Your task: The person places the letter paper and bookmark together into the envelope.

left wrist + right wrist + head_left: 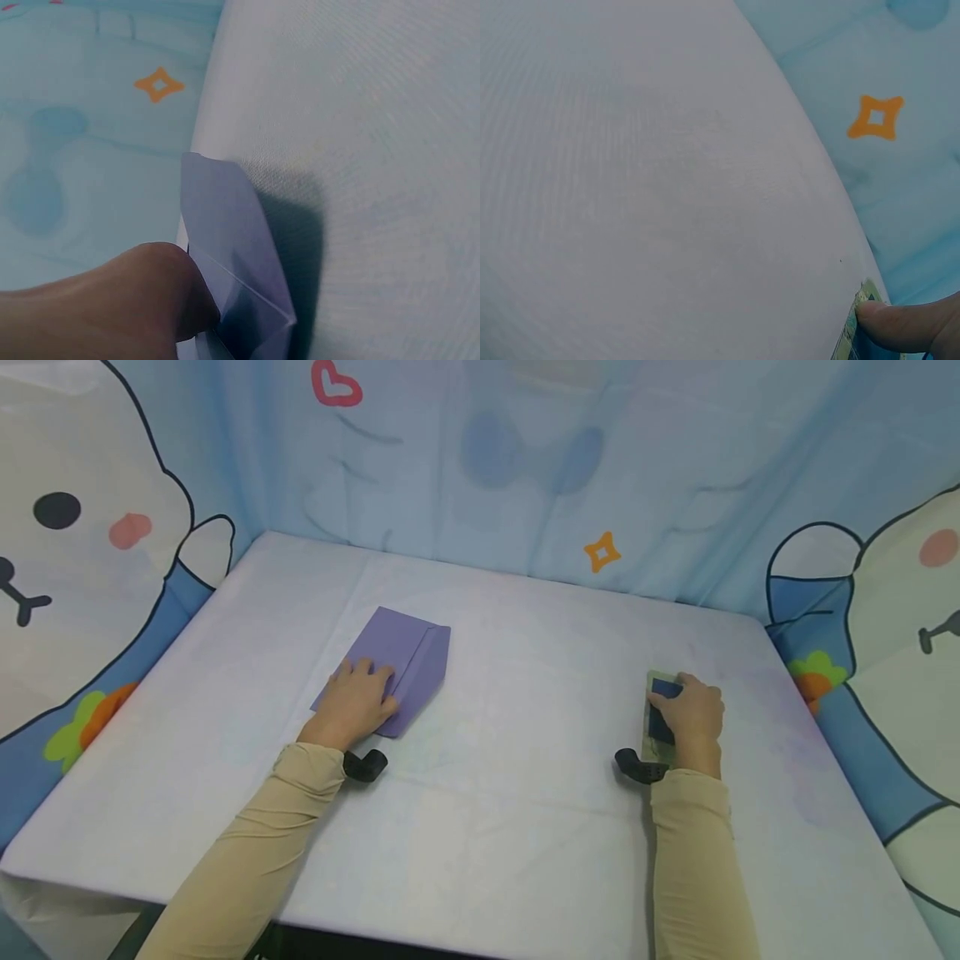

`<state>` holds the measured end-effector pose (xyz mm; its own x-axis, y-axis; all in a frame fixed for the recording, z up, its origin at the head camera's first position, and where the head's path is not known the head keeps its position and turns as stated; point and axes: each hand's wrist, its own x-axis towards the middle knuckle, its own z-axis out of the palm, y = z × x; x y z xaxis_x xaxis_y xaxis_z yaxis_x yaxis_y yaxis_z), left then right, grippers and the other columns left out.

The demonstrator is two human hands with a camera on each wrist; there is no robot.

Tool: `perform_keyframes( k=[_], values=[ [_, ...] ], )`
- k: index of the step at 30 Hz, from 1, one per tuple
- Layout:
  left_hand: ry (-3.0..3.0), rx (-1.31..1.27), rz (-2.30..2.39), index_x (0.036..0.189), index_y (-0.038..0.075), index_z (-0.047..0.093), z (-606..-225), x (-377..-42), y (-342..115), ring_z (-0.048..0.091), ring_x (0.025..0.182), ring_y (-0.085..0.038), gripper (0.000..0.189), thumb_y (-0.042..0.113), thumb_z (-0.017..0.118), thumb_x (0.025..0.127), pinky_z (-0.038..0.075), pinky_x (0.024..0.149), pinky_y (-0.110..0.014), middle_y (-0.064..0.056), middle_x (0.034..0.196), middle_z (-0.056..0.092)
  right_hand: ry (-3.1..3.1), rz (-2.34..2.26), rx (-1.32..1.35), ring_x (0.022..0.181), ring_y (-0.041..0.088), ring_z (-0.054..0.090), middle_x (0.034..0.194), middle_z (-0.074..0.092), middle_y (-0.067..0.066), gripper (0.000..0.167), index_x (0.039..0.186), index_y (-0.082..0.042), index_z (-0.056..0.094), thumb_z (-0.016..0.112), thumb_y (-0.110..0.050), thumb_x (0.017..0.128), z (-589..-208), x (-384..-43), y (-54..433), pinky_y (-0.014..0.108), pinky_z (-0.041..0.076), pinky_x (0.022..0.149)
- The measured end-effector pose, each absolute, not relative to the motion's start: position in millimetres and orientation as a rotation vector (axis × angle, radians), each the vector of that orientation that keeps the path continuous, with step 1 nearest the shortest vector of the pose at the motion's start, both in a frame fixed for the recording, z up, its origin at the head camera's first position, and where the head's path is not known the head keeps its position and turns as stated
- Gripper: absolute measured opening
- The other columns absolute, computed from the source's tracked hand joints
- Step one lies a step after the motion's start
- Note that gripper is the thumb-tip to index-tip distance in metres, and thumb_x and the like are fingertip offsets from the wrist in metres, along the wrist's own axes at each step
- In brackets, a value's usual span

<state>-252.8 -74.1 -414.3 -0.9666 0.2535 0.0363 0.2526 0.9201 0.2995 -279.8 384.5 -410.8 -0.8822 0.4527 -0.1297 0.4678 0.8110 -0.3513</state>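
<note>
A purple paper envelope [396,637] lies on the white-covered table, left of the middle, its pointed flap facing right. My left hand [351,706] rests on its lower part with the fingers spread. In the left wrist view the thumb [150,296] touches the envelope near the flap's crease, and the flap [229,202] stands a little off the cloth. On the right side of the table, my right hand [693,714] holds a flat, narrow green card [660,747] with a dark blue panel. The right thumb [896,322] presses on its face; the hand hides its right side.
A white cloth [510,777] covers the table. Behind it hangs a light blue curtain [525,485] with cartoon prints, continuing at both sides. Black wrist mounts [365,766] jut inward from both sleeves. A dark gap shows under the table's front edge.
</note>
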Motion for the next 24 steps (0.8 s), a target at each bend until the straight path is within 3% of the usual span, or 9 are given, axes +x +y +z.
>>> perform_keyframes(
  k=[13, 24],
  values=[
    [3.090, 0.404, 0.480, 0.135, 0.006, 0.052, -416, -252, -75, 0.044, 0.118, -0.047, 0.051, 0.024, 0.050, 0.087, 0.040, 0.094, -0.060, -0.025, 0.131, 0.049, 3.000, -0.603, 0.686, 0.125, 0.058, 0.030, 0.141, 0.018, 0.045, 0.076, 0.149, -0.003, 0.026, 0.060, -0.036, 0.089, -414, -281, 396, 0.061, 0.034, 0.101],
    [3.069, 0.396, 0.479, 0.136, 0.006, 0.050, -416, -252, -74, 0.041, 0.122, -0.047, 0.053, 0.025, 0.049, 0.087, 0.037, 0.097, -0.061, -0.024, 0.134, 0.048, 3.009, -0.671, 0.702, 0.131, 0.054, 0.027, 0.145, 0.020, 0.040, 0.083, 0.151, -0.002, 0.014, 0.063, -0.027, 0.088, -413, -281, 400, 0.058, 0.027, 0.109]
  ],
)
